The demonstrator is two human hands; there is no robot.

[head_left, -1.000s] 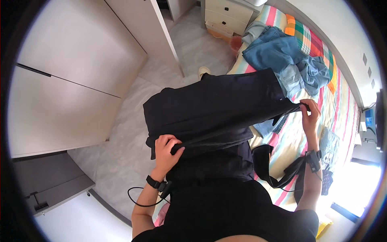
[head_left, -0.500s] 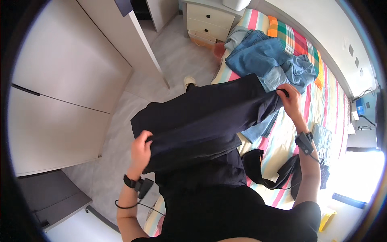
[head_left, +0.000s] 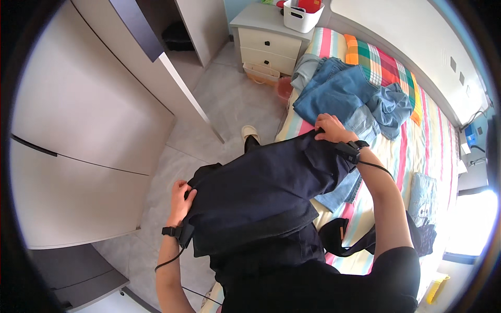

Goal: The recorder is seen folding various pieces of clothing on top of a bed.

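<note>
The underside of the folded, creased, dark-navy cloth garment (head_left: 255,182) is hidden. Left hand (head_left: 181,201) and right hand (head_left: 332,130) pinch its edges

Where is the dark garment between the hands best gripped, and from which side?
Probably by its two ends, pinched from the outside: the dark garment is limp and spread wide between the left hand, at its left edge, and the right hand, at its upper right corner. A middle grip would likely let both ends sag.
</note>
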